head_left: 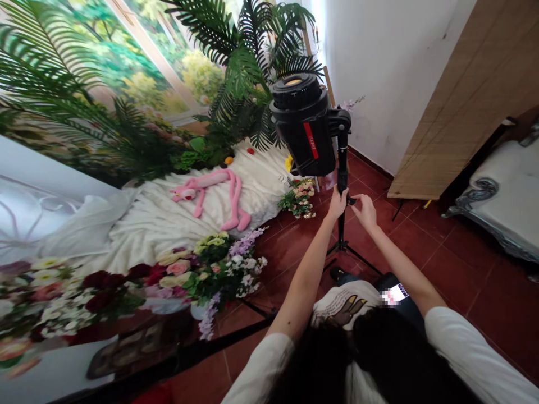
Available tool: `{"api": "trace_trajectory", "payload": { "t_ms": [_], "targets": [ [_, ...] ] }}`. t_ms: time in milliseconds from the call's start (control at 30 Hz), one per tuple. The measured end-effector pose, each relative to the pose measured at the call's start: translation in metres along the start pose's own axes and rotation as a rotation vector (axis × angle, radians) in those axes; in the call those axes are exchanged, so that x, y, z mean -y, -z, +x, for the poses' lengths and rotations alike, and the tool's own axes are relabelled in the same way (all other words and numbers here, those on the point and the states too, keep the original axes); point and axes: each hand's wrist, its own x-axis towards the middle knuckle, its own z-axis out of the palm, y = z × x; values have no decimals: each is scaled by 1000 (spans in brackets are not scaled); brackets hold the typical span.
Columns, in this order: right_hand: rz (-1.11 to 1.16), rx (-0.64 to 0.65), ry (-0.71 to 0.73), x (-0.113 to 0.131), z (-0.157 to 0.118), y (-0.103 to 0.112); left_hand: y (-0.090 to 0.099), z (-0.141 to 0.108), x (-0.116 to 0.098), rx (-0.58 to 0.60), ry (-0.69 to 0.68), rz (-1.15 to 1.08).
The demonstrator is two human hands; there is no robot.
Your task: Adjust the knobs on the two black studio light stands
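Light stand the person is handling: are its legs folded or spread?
Spread. The legs of the light stand fan outward in different directions over the red tiled floor.

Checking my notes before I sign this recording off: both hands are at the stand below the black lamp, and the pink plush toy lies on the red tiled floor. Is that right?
Not quite: the head view shows the pink plush toy on the white cloth, not the red tiled floor. Left hand and right hand are indeed at the stand below the black lamp.
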Motion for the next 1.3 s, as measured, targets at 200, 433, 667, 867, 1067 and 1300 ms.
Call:
{"api": "trace_trajectory", "payload": {
  "t_ms": [200,433,667,867,1067,1300],
  "targets": [
    [19,-37,-58,-7,3,-3,-1,1,6,2,-1,-15],
    [231,31,-192,-7,-3,2,-3,3,14,-16,-32,-14],
    [84,0,49,-5,-12,15,-5,1,17,-47,-48,-42],
    [-77,-5,44,-9,-1,14,-6,3,18,-20,-33,-61],
    [-110,-31,64,-13,7,8,-6,3,19,-22,-43,-68],
    [-90,37,3,-12,12,9,-6,2,17,-44,-42,-31]
  ]
}}
